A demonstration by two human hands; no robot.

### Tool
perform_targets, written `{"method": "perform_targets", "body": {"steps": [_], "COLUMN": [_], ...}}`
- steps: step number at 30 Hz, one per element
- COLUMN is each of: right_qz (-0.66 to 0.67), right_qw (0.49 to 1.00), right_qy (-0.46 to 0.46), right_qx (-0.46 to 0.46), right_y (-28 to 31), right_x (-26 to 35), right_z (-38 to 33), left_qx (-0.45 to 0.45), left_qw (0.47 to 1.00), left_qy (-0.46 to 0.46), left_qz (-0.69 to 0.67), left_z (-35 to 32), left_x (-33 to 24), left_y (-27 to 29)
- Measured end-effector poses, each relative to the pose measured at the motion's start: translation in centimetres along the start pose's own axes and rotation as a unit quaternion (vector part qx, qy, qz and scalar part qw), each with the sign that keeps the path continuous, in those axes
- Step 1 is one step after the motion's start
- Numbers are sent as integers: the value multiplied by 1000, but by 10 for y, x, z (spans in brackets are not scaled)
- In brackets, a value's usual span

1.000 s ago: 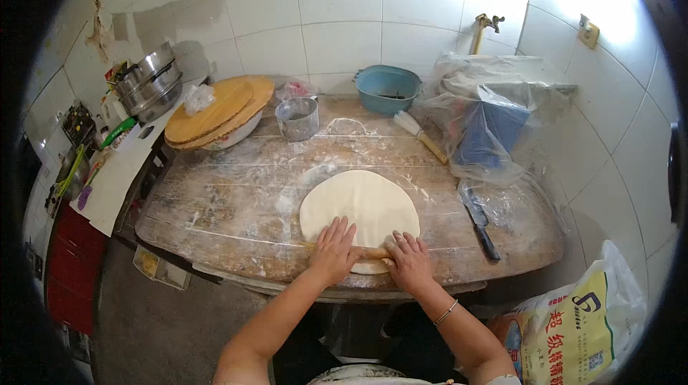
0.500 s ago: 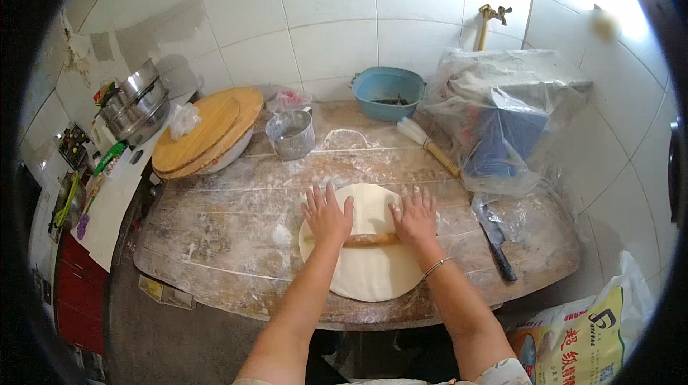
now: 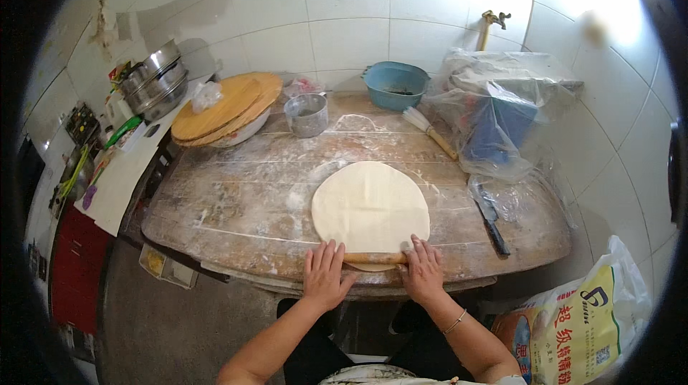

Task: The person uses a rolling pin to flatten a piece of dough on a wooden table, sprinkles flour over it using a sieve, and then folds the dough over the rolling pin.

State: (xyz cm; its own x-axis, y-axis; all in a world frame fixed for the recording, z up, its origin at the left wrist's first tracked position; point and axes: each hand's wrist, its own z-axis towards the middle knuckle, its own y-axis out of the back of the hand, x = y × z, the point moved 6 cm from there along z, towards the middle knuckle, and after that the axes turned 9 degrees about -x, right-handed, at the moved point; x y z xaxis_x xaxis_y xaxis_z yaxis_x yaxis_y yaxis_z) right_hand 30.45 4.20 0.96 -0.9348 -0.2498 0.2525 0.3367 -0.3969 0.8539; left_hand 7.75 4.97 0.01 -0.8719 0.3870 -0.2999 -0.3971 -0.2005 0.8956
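Observation:
A wooden rolling pin (image 3: 374,258) lies crosswise over the near edge of a round, flat sheet of pale dough (image 3: 371,206). On the pin's left end rests my left hand (image 3: 328,276), fingers stretched forward over it and thumb apart. My right hand (image 3: 423,267) lies over the other end, its fingers also stretched out, with a bracelet on that wrist. Both palms hang close to the table's front edge. The hands hide the ends of the pin. Most of the dough spreads out beyond the pin, and a narrow strip shows on the near side.
The floury wooden table (image 3: 236,202) carries a knife (image 3: 493,227), a brush (image 3: 433,134), a blue basin (image 3: 395,85), a metal cup (image 3: 307,116) and wooden boards on a bowl (image 3: 228,109). Plastic covers a blue-sided object (image 3: 499,123). A flour sack (image 3: 573,320) stands at right.
Both hands have drawn back toward me, and the rolling pin has come from the dough's middle to its near edge. The view has shifted slightly.

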Motion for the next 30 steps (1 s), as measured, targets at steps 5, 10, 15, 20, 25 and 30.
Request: {"method": "perform_targets", "body": {"steps": [5,10,15,20,25,30], "right_qz": [20,-4,-12,-25,-46,-49], "right_qw": [997,997,998,991,992,984], "right_qy": [71,70,-55,-128,-117,-105], "right_qx": [17,20,26,-7,9,137], "right_y": [-4,-45,-92,-106,-114,-97], "right_x": [19,33,1,-16,-19,0], "right_z": [20,81,164,211,214,172], "left_qx": [-6,-15,4,-1,-17,-6], "left_qw": [999,999,998,984,980,989], "left_qy": [34,21,62,170,196,142], "left_qz": [-5,38,31,48,20,43], "left_z": [-15,53,141,207,206,158], "left_x": [26,69,99,129,131,111], "left_y": [15,12,-5,-22,-21,-9]}}
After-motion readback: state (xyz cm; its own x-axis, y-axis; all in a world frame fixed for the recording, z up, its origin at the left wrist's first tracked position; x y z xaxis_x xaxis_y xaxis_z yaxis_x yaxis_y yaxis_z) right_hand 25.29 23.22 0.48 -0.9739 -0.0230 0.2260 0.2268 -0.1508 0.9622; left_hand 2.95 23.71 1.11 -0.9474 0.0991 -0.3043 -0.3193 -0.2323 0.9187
